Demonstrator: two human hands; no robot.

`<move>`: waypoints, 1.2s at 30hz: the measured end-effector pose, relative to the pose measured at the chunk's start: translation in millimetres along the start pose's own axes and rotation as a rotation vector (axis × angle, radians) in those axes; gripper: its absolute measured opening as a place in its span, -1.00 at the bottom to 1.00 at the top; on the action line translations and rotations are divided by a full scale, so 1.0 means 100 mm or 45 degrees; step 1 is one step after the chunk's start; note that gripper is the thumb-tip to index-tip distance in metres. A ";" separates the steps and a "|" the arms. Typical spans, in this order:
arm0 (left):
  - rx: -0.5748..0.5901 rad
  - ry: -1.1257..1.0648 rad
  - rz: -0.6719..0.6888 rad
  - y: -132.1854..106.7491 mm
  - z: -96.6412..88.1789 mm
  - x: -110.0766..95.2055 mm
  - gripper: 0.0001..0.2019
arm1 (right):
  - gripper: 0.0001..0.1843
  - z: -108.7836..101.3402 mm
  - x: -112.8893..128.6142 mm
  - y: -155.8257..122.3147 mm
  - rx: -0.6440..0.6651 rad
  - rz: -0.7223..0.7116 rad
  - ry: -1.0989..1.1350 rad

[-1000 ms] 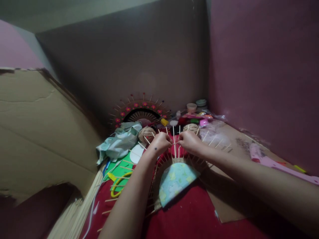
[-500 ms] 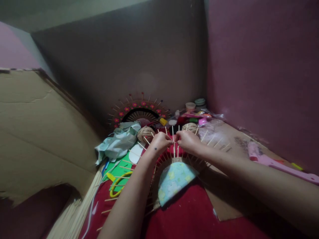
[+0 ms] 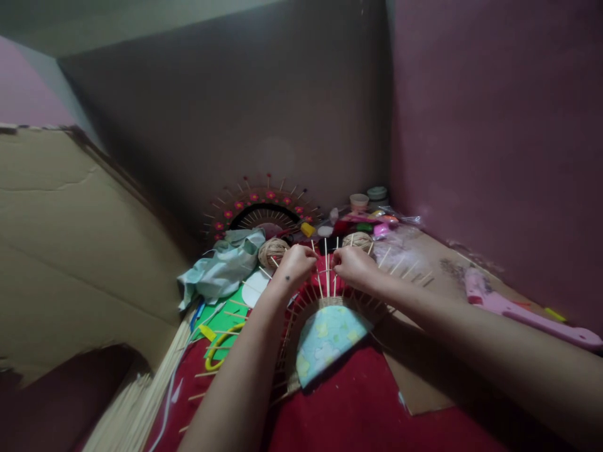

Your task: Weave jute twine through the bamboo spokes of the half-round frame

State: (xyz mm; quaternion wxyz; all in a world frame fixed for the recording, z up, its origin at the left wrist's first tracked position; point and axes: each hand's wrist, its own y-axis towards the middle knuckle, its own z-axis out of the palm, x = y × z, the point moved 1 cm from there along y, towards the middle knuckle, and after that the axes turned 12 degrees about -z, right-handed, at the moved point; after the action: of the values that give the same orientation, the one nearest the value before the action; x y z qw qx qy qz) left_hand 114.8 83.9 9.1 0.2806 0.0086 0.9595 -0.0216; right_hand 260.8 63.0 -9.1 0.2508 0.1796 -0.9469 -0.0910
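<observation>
A half-round fan frame of thin sticks spreads out in front of me, its woven inner band bordering a light-blue flowered half-disc. My left hand is closed in a pinch just left of the upright middle sticks. Right of the same sticks, my right hand is pinched too, close against them. A thin pale strand seems to cross the sticks between both hands; its ends are hidden by my fingers. Two balls of twine, a left ball and a right ball, lie behind the hands.
A finished-looking fan with pink flowers leans on the back wall. Left are a crumpled pale cloth, yellow-handled scissors, bundled sticks and a cardboard sheet. A pink glue gun lies right, on cardboard.
My left hand has pulled away leftward from the middle sticks, widening the gap between my hands. My right hand has stayed nearly in place beside the sticks.
</observation>
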 end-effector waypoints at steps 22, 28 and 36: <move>-0.141 0.112 0.138 -0.05 0.13 -0.12 -0.55 | -0.84 -0.02 0.00 -0.07 -0.032 -0.070 0.048; -0.154 0.101 0.100 -0.01 0.17 -0.13 -0.47 | -0.89 -0.03 0.00 -0.08 -0.027 -0.063 0.080; -0.069 0.078 0.065 0.05 0.16 -0.17 -0.37 | -0.92 0.00 -0.05 -0.05 -0.060 -0.094 0.150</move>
State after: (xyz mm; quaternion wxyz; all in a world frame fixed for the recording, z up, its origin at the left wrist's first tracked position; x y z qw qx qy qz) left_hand 137.2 88.1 4.7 0.2518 0.0262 0.9673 0.0121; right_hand 266.6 60.5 -12.6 0.3067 0.2134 -0.9208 -0.1119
